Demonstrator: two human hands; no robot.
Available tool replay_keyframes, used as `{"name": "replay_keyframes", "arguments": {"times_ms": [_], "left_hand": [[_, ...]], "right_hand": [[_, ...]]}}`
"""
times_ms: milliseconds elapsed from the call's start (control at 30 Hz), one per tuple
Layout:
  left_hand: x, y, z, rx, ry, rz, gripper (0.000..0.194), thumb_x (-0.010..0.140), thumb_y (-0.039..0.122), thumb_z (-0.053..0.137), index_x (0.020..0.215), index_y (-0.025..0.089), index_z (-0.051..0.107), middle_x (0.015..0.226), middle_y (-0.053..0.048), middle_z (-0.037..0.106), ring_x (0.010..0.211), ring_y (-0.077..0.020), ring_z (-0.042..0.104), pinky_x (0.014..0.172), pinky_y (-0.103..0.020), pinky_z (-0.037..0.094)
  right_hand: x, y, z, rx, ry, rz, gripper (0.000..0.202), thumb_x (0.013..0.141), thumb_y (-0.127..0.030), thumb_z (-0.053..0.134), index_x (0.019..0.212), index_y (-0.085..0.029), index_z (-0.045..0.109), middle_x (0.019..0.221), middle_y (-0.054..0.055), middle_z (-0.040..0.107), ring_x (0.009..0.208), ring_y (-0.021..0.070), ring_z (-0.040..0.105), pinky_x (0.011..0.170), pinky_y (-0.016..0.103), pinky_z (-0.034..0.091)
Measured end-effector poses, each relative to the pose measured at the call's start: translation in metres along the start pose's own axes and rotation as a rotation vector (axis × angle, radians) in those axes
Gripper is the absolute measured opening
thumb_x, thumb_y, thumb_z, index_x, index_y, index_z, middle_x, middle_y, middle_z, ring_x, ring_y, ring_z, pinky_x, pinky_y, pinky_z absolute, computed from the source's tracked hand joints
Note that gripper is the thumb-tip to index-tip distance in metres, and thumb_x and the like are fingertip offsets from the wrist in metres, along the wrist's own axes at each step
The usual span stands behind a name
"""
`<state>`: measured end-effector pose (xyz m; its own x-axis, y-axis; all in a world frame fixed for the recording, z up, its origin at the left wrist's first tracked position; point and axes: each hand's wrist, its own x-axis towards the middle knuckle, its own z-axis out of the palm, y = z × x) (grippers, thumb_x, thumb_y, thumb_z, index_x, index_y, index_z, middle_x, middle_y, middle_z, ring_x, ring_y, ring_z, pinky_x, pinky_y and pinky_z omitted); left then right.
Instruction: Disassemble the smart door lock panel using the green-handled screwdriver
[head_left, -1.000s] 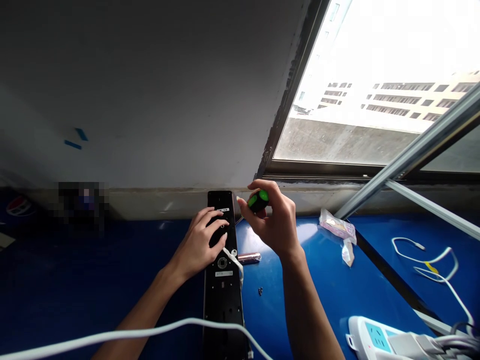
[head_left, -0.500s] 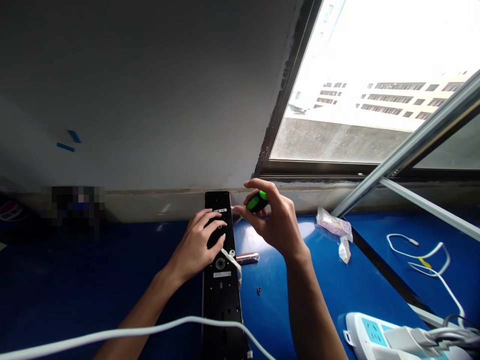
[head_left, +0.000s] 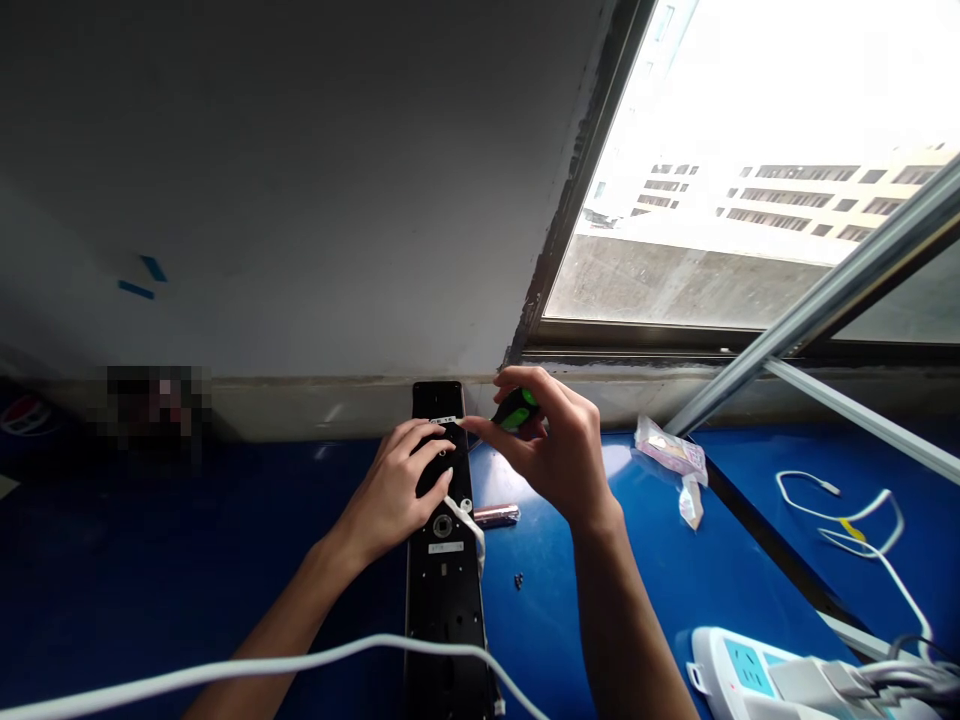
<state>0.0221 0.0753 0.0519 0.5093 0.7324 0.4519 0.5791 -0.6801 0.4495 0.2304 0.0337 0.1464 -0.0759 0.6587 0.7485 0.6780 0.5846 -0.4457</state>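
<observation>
A long black panel (head_left: 445, 610), fitted with white labels and small holes, lies lengthwise on the blue table. My left hand (head_left: 401, 480) rests across its upper part, fingers apart and pressing on the surface, with no object in them. A white cable (head_left: 471, 522) runs from under my left thumb along the panel's right side. My right hand (head_left: 551, 440) grips a screwdriver (head_left: 516, 408) with a green and black handle, held at a slant beside the panel's upper right edge. Its thin shaft points down toward that edge; where the tip touches cannot be made out.
Small dark screws (head_left: 518, 580) and a shiny pinkish cylinder (head_left: 496, 516) lie right of the panel. A plastic packet (head_left: 670, 447), a power strip (head_left: 742, 670) and a looped white cable (head_left: 862, 535) are further right. A thick white cord (head_left: 300, 660) crosses the foreground.
My right hand has turned the screwdriver handle slightly, its fingers closing further round it. My left hand stays on the panel. The view has shifted a little.
</observation>
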Motion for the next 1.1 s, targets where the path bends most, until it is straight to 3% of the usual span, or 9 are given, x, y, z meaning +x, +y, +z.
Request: {"name": "replay_keyframes", "arguments": {"times_ms": [100,200,267,400,500,700,833,1000,1100], "left_hand": [[-0.0001,-0.0008,-0.0003,-0.001,0.0,0.003,0.029,0.099,0.03,0.06,0.126,0.024,0.07,0.142,-0.009,0.062,0.143,-0.0325,0.047,0.12,-0.056,0.046],[-0.0005,-0.0014,-0.0008,0.001,-0.01,0.004,0.03,0.099,0.03,0.06,0.127,0.023,0.07,0.143,-0.01,0.061,0.144,-0.0322,0.046,0.12,-0.056,0.046],[-0.0006,-0.0015,-0.0011,0.005,-0.014,0.004,0.031,0.1,0.03,0.059,0.128,0.023,0.069,0.144,-0.01,0.06,0.144,-0.0322,0.046,0.12,-0.056,0.046],[-0.0002,-0.0012,-0.0017,0.009,-0.015,0.005,0.031,0.099,0.031,0.06,0.128,0.023,0.069,0.144,-0.01,0.06,0.144,-0.0324,0.047,0.12,-0.056,0.046],[0.0003,-0.0009,-0.0019,0.01,-0.012,0.008,0.031,0.099,0.03,0.06,0.127,0.023,0.07,0.143,-0.01,0.061,0.143,-0.0325,0.047,0.12,-0.056,0.047],[-0.0003,0.0007,-0.0028,0.016,-0.011,-0.003,0.031,0.099,0.031,0.06,0.128,0.024,0.07,0.144,-0.01,0.06,0.144,-0.0329,0.048,0.12,-0.056,0.047],[-0.001,0.0012,-0.0035,0.03,-0.022,-0.003,0.032,0.099,0.031,0.06,0.128,0.022,0.07,0.145,-0.011,0.06,0.144,-0.0332,0.046,0.121,-0.057,0.046],[-0.0005,0.0006,-0.0036,0.03,-0.028,-0.003,0.033,0.1,0.032,0.059,0.129,0.021,0.069,0.146,-0.011,0.059,0.144,-0.0329,0.047,0.121,-0.056,0.046],[0.0006,0.001,-0.0036,0.022,-0.02,-0.001,0.032,0.099,0.031,0.06,0.128,0.023,0.07,0.145,-0.011,0.059,0.143,-0.0332,0.048,0.12,-0.056,0.047]], "right_hand": [[0.0001,-0.0017,0.0017,0.01,0.017,0.008,0.022,0.089,-0.014,0.071,0.108,-0.023,0.065,0.088,-0.002,0.068,0.065,0.0084,0.057,0.064,0.022,0.051],[0.0005,-0.0041,-0.0007,0.034,-0.085,0.007,0.042,0.09,-0.01,0.063,0.129,-0.025,0.061,0.105,0.001,0.07,0.074,0.0094,0.061,0.07,0.024,0.054],[0.0002,-0.0036,-0.0024,-0.01,-0.081,0.017,0.046,0.089,-0.014,0.067,0.134,-0.025,0.059,0.109,0.002,0.07,0.075,0.0104,0.062,0.069,0.025,0.053],[-0.0005,-0.0002,-0.0036,-0.046,-0.014,0.013,0.031,0.092,-0.017,0.07,0.121,-0.025,0.064,0.099,0.0,0.07,0.07,0.0096,0.061,0.067,0.025,0.053],[-0.0002,-0.0007,-0.0048,-0.012,-0.079,0.0,0.045,0.088,-0.008,0.064,0.13,-0.025,0.059,0.114,0.002,0.069,0.073,0.0094,0.062,0.071,0.025,0.054],[0.0007,-0.0017,-0.0047,-0.026,-0.064,-0.005,0.029,0.094,-0.021,0.07,0.122,-0.025,0.064,0.104,0.0,0.071,0.072,0.0095,0.062,0.069,0.025,0.053],[0.0003,-0.0037,-0.0044,-0.007,-0.11,-0.022,0.052,0.087,-0.007,0.064,0.135,-0.026,0.057,0.12,0.002,0.069,0.079,0.0098,0.063,0.072,0.025,0.054],[-0.0002,-0.0037,-0.0052,-0.021,-0.051,-0.013,0.029,0.092,-0.018,0.069,0.12,-0.025,0.064,0.103,-0.001,0.071,0.072,0.009,0.062,0.072,0.024,0.054],[-0.0003,-0.0036,-0.0055,-0.007,-0.079,-0.006,0.042,0.089,-0.009,0.063,0.128,-0.025,0.06,0.112,0.001,0.07,0.073,0.0088,0.062,0.072,0.025,0.054]]}}
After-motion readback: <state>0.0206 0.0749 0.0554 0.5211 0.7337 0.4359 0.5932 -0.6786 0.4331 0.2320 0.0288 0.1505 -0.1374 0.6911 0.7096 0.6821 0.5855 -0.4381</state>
